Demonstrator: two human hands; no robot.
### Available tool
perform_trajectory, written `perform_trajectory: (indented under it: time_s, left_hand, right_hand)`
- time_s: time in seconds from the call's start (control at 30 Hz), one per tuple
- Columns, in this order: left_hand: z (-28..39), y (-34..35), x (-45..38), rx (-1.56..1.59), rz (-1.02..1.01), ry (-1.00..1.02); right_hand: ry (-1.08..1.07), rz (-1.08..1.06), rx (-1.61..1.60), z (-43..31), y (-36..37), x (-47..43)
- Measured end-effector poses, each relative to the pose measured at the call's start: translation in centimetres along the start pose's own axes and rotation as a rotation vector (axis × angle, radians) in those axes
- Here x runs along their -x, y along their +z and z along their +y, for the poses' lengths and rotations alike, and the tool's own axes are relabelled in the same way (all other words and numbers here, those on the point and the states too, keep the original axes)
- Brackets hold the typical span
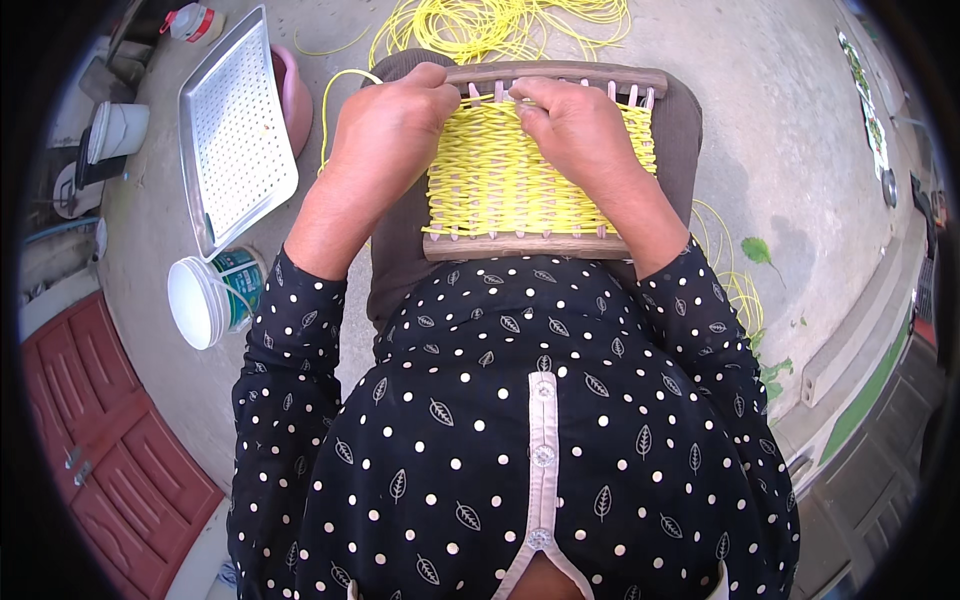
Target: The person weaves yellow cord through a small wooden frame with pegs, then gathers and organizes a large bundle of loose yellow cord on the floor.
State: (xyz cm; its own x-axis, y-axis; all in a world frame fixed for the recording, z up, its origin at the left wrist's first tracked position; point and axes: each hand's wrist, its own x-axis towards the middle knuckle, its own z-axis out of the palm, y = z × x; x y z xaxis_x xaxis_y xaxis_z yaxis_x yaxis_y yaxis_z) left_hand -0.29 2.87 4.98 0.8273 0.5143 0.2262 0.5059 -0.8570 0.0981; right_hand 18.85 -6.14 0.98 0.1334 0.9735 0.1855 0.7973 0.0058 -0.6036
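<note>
Across my lap lies a small wooden frame with pale slats, its upper rail [559,71] away from me and its lower rail [525,246] against my shirt. Yellow cord is woven in close rows over the slats, forming a panel [499,180]. My left hand [397,120] is closed around the loose yellow cord [325,120] at the panel's upper left corner; its fingertips are hidden. My right hand [577,127] pinches the cord at the top row, near the middle slats. Bare slat ends [634,95] show between the weave and the upper rail.
A heap of loose yellow cord [480,26] lies on the concrete beyond my knees. To the left are a perforated metal tray [240,135], a pink basin [298,105] and a white bucket [196,300] on its side. More cord [739,289] and a green leaf [756,250] lie right.
</note>
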Motion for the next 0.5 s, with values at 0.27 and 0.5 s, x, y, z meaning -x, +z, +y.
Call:
perform_trajectory:
  time_s: [0.27, 0.5]
  left_hand:
    - [0.3, 0.0, -1.7, -0.064, -0.086, 0.078]
    - [-0.4, 3.2, -1.2, 0.247, 0.035, -0.047]
  right_hand:
    - [0.015, -0.036, 0.102, -0.1, 0.0, -0.6]
    - [0.07, -0.032, 0.12, -0.5, 0.4, -0.8]
